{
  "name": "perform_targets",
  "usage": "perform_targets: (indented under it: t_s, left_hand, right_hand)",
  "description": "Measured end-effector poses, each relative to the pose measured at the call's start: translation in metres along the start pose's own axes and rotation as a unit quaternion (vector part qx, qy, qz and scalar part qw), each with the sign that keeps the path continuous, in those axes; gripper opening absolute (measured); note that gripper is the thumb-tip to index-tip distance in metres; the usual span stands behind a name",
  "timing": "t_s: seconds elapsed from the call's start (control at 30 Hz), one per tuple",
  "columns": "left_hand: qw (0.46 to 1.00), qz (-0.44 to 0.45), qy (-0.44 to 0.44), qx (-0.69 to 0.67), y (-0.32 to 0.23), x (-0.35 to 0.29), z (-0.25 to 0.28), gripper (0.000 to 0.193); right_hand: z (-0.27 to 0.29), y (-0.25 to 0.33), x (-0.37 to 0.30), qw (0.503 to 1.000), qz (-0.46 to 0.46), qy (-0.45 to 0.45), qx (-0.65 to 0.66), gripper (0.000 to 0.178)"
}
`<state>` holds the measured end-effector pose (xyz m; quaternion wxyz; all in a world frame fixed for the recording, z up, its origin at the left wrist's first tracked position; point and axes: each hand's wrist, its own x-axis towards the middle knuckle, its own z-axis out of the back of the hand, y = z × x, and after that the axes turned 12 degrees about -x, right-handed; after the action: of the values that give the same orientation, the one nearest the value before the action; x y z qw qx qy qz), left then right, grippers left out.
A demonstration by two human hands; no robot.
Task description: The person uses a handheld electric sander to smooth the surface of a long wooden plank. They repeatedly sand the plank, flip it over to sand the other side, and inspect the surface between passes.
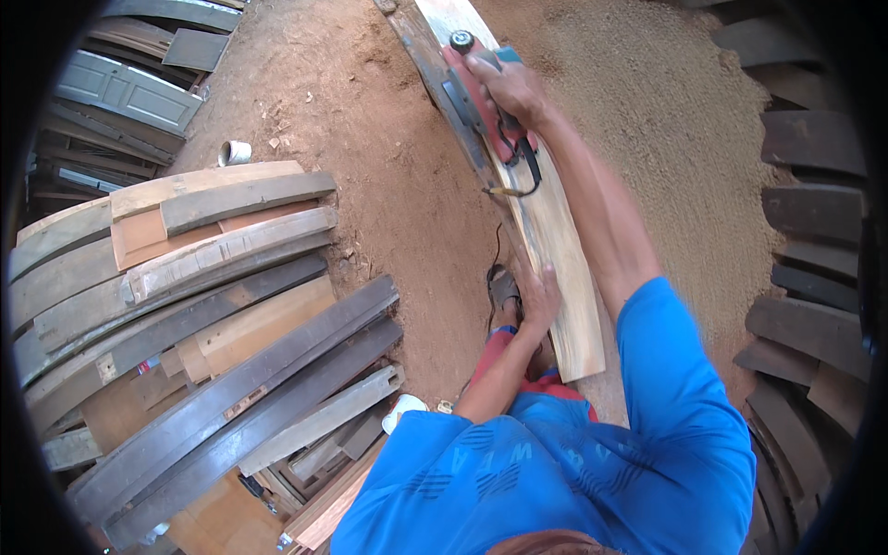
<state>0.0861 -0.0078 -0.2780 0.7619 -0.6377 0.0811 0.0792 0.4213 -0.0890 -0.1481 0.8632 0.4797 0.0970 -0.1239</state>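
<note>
My right hand (514, 91) is wrapped round the rear handle of a red and grey electric hand planer (470, 104). The planer rests on a long pale wooden plank (566, 250), toward its far end. A black round knob (462, 40) stands at the planer's front, and a dark cord (534, 171) loops from its back over the plank. Closer to my body, my left hand (544, 294) holds the plank's left edge near its close end, thumb side on top; some of its fingers are hidden. A darker, weathered beam (435, 79) runs along the plank's left side.
Stacked boards and beams (231, 305) fill the left side, with a panelled door (125, 91) farther back. Dark timber ends (812, 213) line the right. Sawdust (675, 120) covers the ground right of the plank. A white cup-like container (235, 154) lies on the dirt; my sandalled foot (504, 289) is beside the plank.
</note>
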Motion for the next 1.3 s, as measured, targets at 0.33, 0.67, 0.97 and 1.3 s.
perform_targets:
  t_s: [0.33, 0.67, 0.97, 1.3]
  left_hand:
    - [0.955, -0.075, 0.278, 0.066, 0.06, -0.155, 0.06, 0.08]
    - [0.953, 0.041, 0.3, 0.031, 0.047, -0.158, 0.062, 0.061]
    - [0.97, 0.054, 0.222, 0.085, 0.039, -0.148, 0.052, 0.05]
    - [0.962, -0.006, 0.245, 0.116, 0.04, -0.136, 0.054, 0.049]
  right_hand:
    - [0.037, -0.133, -0.391, 0.994, -0.057, 0.095, 0.002, 0.059]
    - [0.029, -0.142, -0.417, 0.993, -0.076, 0.061, 0.064, 0.069]
    - [0.024, -0.065, -0.177, 0.999, -0.029, 0.024, -0.035, 0.051]
    - [0.045, -0.031, 0.01, 0.999, 0.019, -0.034, 0.036, 0.063]
